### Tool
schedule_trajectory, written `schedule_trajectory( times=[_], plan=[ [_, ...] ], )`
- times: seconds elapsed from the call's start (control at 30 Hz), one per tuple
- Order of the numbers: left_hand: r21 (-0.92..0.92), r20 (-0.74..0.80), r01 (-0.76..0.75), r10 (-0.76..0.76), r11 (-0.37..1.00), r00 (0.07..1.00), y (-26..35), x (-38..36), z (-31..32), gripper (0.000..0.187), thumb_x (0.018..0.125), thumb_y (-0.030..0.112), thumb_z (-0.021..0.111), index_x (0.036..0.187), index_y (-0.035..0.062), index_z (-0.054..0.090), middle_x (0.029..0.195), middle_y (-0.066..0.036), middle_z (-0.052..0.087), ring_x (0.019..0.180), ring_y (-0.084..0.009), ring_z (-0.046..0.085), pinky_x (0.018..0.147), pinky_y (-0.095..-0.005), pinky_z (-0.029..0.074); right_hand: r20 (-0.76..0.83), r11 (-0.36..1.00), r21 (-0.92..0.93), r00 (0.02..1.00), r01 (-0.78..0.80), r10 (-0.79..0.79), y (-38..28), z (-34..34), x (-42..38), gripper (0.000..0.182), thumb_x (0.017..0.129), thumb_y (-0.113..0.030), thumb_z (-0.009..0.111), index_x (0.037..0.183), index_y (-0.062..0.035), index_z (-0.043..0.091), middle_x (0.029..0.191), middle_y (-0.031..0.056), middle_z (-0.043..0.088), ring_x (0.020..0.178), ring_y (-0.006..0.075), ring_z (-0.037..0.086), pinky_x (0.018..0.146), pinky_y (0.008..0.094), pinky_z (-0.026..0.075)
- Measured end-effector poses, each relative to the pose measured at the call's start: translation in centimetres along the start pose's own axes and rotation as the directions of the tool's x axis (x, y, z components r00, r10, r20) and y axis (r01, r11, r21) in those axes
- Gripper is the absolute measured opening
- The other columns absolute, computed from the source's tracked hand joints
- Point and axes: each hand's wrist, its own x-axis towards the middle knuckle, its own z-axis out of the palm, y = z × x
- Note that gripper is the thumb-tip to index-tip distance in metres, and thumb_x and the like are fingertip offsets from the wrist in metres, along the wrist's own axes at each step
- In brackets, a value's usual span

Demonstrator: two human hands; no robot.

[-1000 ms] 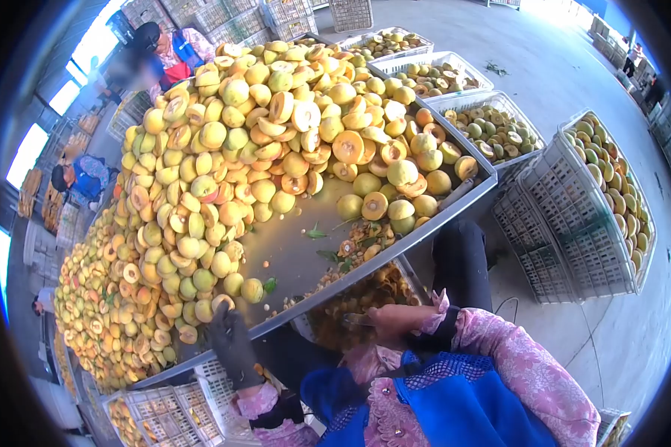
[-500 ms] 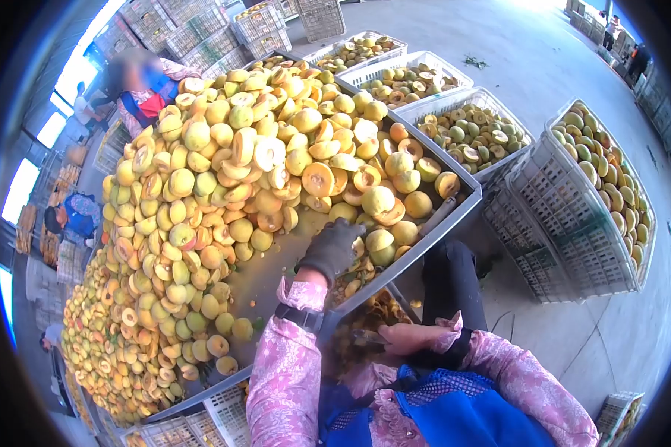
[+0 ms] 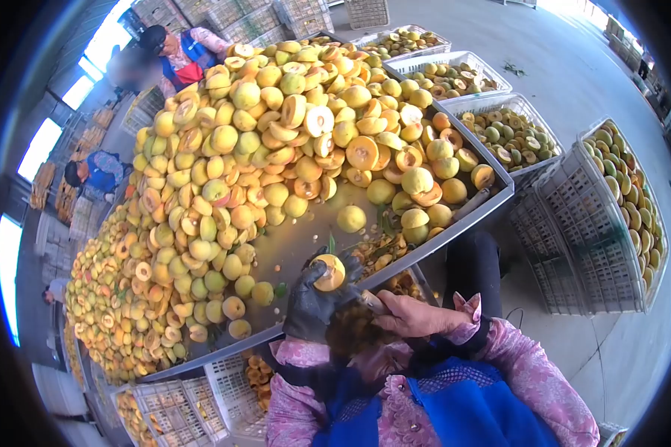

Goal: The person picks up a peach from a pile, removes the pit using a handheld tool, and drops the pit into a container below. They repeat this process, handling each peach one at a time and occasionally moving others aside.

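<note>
Wearing a dark glove, my left hand (image 3: 311, 299) is wrapped round a halved yellow fruit (image 3: 329, 273), its cut face partly showing, just over the near edge of the metal table (image 3: 291, 242). My bare right hand (image 3: 411, 314) sits to its right, closed round the handle of a small tool (image 3: 373, 301); the tool's working end is hard to make out. A large heap of yellow fruit (image 3: 224, 139), many pieces cut open, covers much of the table. Peelings or scraps (image 3: 380, 249) lie beyond my hands, near the table's edge.
White crates of fruit (image 3: 525, 170) line the table's right side. Taller stacked crates (image 3: 585, 223) stand at the far right. Below the table's near edge are more crates (image 3: 235, 387). A co-worker (image 3: 190, 54) is at the far left end of the heap, another person (image 3: 101, 173) farther left.
My left hand has drawn back from the fruit at the table's right part toward my body and now holds a halved fruit. My right hand stays close by. The view has shifted.
</note>
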Motion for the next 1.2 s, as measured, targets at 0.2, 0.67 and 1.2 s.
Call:
schedule_trajectory(
  times=[0.2,0.67,1.2],
  plan=[
    [0.454,0.003,-0.315,0.352,0.833,0.936,-2.5,-1.3,-4.4,0.024,0.089,0.015,0.051,0.108,0.0005,0.053,0.101,-0.011,0.059,0.091,-0.0198,0.058,0.082,-0.0312,0.048,-0.061,0.994,-0.095,0.997,0.047,-0.053,-0.5,2.0,1.3,0.027,0.086,-0.016,0.054,0.095,0.0032,0.038,0.073,0.0267,0.055,0.072,0.0449,0.055,0.060,0.0476,0.043],
    [0.262,0.028,-0.357,0.363,0.897,0.931,-4.2,-2.6,-4.3,0.031,0.089,0.007,0.050,0.118,-0.0037,0.046,0.105,-0.009,0.058,0.093,-0.0155,0.057,0.084,-0.0303,0.047,-0.133,0.963,-0.268,0.991,-0.013,-0.024,-1.6,4.0,1.3,0.029,0.083,-0.013,0.055,0.095,0.0044,0.036,0.068,0.0278,0.056,0.067,0.0442,0.058,0.054,0.0484,0.045],
    [0.256,-0.095,-0.482,0.519,0.838,0.850,-6.5,-1.0,-5.3,0.035,0.095,0.018,0.039,0.124,-0.0021,0.040,0.114,-0.013,0.052,0.103,-0.0228,0.054,0.092,-0.0350,0.046,-0.039,0.965,-0.262,0.999,-0.005,-0.005,-0.3,4.7,2.7,0.028,0.080,-0.009,0.053,0.093,0.0070,0.034,0.066,0.0282,0.055,0.065,0.0450,0.057,0.053,0.0491,0.045]
  ],
)
